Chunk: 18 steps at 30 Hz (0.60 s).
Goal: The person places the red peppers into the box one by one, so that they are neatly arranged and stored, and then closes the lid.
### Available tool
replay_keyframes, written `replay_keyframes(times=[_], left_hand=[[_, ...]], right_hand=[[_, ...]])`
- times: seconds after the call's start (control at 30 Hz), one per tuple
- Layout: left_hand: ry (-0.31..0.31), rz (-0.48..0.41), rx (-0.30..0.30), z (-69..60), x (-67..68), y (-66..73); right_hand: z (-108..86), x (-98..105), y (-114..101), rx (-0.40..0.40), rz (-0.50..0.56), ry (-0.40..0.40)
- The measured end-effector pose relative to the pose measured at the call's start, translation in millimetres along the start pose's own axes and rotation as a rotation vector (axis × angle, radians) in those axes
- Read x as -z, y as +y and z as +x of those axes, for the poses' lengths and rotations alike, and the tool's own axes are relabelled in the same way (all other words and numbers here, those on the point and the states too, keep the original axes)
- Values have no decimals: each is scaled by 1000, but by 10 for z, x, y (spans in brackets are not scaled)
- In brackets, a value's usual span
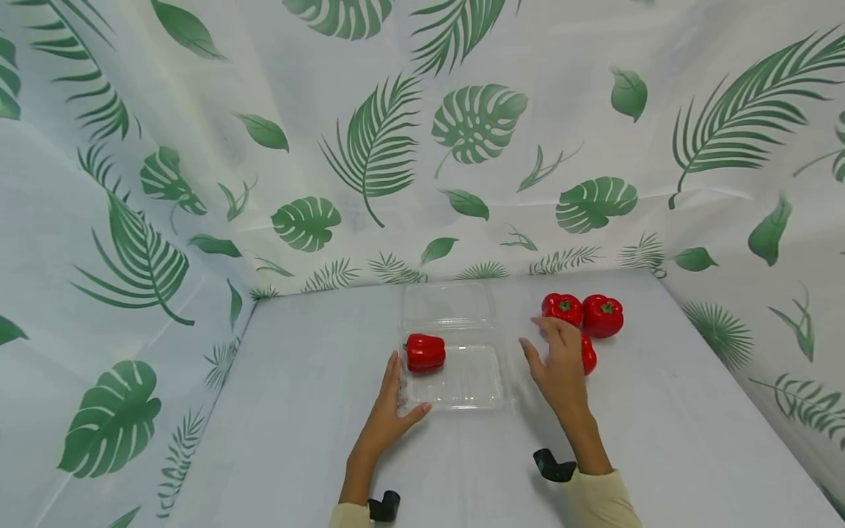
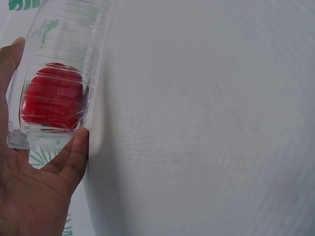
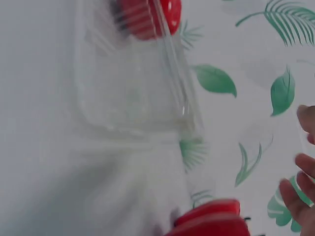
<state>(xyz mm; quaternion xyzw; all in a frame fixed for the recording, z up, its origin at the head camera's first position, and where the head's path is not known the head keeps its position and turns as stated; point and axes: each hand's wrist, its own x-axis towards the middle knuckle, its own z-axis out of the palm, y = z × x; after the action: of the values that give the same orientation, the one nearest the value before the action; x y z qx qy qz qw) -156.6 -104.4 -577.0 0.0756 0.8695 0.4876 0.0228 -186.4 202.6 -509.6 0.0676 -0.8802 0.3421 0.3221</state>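
we find a sheeted booth, seemingly a recording set-up: leaf-printed sheeting walls three sides of a pale, plain table, and black devices ride on both wrists. home or workplace beyond, we cannot tell.

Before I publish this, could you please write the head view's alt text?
One red pepper lies in an open clear container touched by a person's left hand. The right hand is by three more red peppers on the white surface.
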Motion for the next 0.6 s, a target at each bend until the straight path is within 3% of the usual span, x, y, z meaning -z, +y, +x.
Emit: replay_keyframes(times=[0.13, 0.23, 0.33, 0.47, 0.6], left_hand=[[2, 2, -5, 5, -3, -8], [4, -1, -11, 10, -9, -24], [3, -7, -10, 15, -11, -39], [1, -6, -2, 18, -11, -47], [5, -5, -3, 18, -10, -34]], right_hand=[[-32, 94, 165, -58, -62, 134], [-76, 139, 263, -155, -96, 160], [-127, 157, 334, -297, -113, 116], [-186, 154, 408, -476, -91, -2], [-226, 123, 481, -552, -40, -97]])
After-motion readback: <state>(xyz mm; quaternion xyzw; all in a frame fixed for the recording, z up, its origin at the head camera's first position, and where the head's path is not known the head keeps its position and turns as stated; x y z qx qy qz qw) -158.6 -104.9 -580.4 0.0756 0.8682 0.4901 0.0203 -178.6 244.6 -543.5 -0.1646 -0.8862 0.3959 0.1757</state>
